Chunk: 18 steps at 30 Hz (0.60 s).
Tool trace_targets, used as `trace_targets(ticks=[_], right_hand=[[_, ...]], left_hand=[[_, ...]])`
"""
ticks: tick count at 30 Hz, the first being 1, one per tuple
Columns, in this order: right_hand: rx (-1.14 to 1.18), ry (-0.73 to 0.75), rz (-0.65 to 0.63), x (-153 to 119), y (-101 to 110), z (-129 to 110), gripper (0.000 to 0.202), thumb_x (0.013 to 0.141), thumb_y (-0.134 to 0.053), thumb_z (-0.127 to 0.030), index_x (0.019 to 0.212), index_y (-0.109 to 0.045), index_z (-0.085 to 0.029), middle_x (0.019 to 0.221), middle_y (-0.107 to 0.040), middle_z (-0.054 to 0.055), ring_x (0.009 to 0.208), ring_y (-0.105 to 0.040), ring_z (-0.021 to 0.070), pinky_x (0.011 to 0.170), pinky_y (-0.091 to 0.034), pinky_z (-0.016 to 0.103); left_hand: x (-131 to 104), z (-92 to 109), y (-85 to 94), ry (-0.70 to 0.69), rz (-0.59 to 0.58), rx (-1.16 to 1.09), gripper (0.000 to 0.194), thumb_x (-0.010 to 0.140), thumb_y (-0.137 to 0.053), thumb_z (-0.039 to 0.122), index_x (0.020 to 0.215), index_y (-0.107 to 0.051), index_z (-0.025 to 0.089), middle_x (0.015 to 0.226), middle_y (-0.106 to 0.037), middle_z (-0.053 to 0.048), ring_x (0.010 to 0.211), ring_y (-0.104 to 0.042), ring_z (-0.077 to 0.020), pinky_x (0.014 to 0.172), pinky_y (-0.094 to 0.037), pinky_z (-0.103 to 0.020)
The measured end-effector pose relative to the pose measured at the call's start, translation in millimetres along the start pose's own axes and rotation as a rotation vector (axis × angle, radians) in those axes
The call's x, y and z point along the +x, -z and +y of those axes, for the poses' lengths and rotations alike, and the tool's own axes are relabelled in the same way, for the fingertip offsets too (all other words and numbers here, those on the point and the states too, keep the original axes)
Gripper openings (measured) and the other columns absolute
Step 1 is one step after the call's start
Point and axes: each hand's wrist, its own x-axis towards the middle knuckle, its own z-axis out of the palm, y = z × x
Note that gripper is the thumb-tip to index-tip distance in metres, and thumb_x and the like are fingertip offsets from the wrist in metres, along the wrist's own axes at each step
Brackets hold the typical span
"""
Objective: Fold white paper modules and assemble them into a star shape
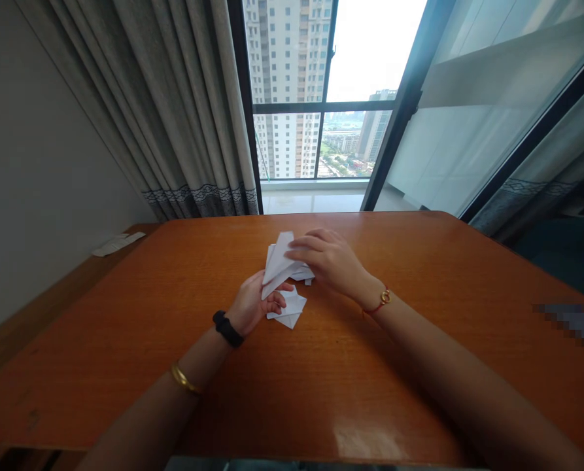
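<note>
A folded sheet of white paper [278, 263], narrow and pointed toward me, is held up over the table between both hands. My left hand [252, 304] grips its lower end, palm up with the fingers curled. On the paper's upper right side, my right hand [333, 260] holds the edge with bent fingers; the thumb is hidden. Below the left fingers a smaller folded white paper [292, 311] lies on the tabletop. More white folded paper [304, 273] shows partly behind the held sheet, under the right hand.
The orange-brown wooden table [394, 392] spans the view. White papers [118, 244] lie on a ledge at the far left. Beyond the table stand a grey curtain [188, 118] and a window with dark frames [324, 108]. A blurred-out patch [573, 324] covers the right side.
</note>
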Motion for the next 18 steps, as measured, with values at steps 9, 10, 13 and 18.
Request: trace_targets(ticks=[9, 10, 13, 18], right_hand=[[0.03, 0.096, -0.195, -4.9, -20.7, -13.1, 0.029, 0.09, -0.051, -0.018, 0.116, -0.063, -0.022, 0.126, -0.06, 0.008, 0.112, -0.05, 0.0251, 0.091, -0.039, 0.043], [0.077, 0.06, -0.18, -4.1, -18.0, -12.5, 0.031, 0.088, -0.052, -0.015, 0.115, -0.064, -0.024, 0.128, -0.058, 0.007, 0.115, -0.049, 0.0257, 0.095, -0.037, 0.045], [0.336, -0.161, -0.074, -3.1, -10.1, -10.9, 0.052, 0.077, -0.056, -0.01, 0.127, -0.056, -0.025, 0.14, -0.047, 0.007, 0.123, -0.043, 0.027, 0.101, -0.034, 0.048], [0.852, -0.587, -0.214, -23.7, -5.4, -13.1, 0.055, 0.073, -0.065, -0.026, 0.125, -0.053, -0.014, 0.108, -0.064, 0.01, 0.087, -0.06, 0.0211, 0.075, -0.049, 0.035]], left_hand=[[-0.1, -1.5, 3.0, -0.032, -0.111, 0.015, 0.025, 0.089, -0.051, 0.034, 0.102, -0.053, 0.012, 0.088, -0.069, -0.011, 0.049, -0.059, -0.012, 0.04, -0.046, -0.021], [-0.5, -2.1, 2.7, -0.054, -0.117, 0.049, 0.024, 0.088, -0.054, 0.032, 0.102, -0.051, 0.013, 0.087, -0.068, -0.01, 0.048, -0.058, -0.0112, 0.039, -0.045, -0.02], [-1.6, -3.9, 1.5, -0.09, -0.165, 0.147, 0.028, 0.086, -0.058, 0.035, 0.102, -0.048, 0.015, 0.085, -0.067, -0.007, 0.046, -0.055, -0.0083, 0.038, -0.042, -0.018], [-5.0, -10.1, -3.4, -0.054, -0.32, 0.444, 0.04, 0.086, -0.056, 0.046, 0.112, -0.048, 0.016, 0.092, -0.066, -0.007, 0.05, -0.056, -0.0094, 0.04, -0.042, -0.019]])
